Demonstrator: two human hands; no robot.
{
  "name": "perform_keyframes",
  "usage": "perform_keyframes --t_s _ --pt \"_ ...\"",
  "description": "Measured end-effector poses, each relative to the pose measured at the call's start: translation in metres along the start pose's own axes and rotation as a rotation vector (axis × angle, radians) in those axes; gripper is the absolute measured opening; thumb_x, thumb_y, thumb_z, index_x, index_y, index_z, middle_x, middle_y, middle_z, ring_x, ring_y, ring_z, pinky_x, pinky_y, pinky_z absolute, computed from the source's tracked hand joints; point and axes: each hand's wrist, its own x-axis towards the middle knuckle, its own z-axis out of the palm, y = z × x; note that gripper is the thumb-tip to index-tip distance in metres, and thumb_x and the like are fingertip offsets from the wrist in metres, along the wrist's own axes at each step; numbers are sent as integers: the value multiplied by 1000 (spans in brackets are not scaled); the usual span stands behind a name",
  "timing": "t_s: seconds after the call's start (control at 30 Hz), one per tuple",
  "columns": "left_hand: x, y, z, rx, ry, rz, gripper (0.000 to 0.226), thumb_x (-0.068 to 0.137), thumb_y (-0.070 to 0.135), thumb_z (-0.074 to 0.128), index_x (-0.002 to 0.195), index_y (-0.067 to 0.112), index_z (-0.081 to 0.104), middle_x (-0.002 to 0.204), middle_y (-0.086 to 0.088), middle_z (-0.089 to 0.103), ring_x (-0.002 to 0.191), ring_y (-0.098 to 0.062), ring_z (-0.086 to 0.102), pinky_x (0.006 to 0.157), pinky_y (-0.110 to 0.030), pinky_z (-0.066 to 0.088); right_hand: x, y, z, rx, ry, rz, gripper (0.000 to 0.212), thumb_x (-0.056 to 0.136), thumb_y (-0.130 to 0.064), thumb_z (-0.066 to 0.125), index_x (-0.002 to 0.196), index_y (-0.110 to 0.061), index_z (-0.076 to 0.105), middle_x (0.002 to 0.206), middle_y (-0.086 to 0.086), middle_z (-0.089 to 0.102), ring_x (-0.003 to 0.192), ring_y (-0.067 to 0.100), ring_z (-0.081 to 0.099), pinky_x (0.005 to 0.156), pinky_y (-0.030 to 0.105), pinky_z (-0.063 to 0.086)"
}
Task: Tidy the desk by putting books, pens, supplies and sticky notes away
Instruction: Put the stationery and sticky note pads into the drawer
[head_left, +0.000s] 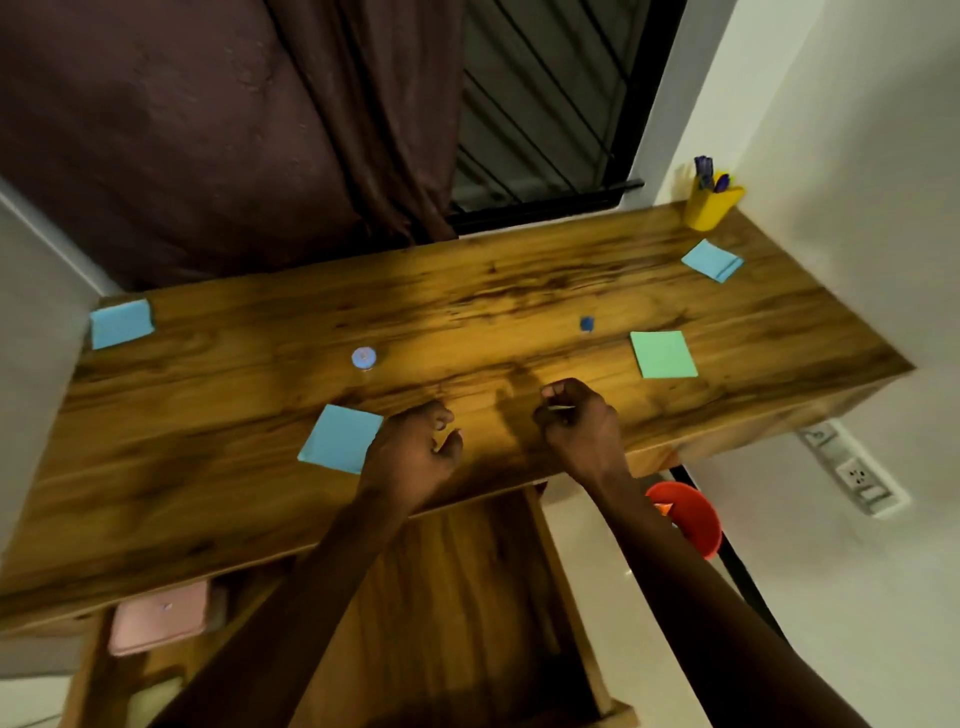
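Sticky note (340, 438) near surface (260, 493) front edge, beside your curled, empty left grip (415, 452); right grip (576, 426) pinches pale sliver (558, 409).

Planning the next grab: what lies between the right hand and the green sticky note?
Nothing: the head view shows only bare desk wood between the right hand and the green sticky note.
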Motion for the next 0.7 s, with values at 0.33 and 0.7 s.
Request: perform_keyframes --t_s 0.33,0.7 --pt "55 25 50 53 34 -35 28 91 42 68 114 26 68 108 6 73 91 -15 67 85 -28 47 158 50 -32 -190 -11 92 57 80 -31 80 129 -13 58 124 12 63 111 28 63 88 27 48" --pt "69 -3 41 24 66 -91 26 89 37 70 112 25 68 111 3 73 102 -18 69 92 -42 57 224 85 -20 -447 -30 64 42 84 -51 49 104 -18 65 105 11 70 98 37 69 83 44 60"
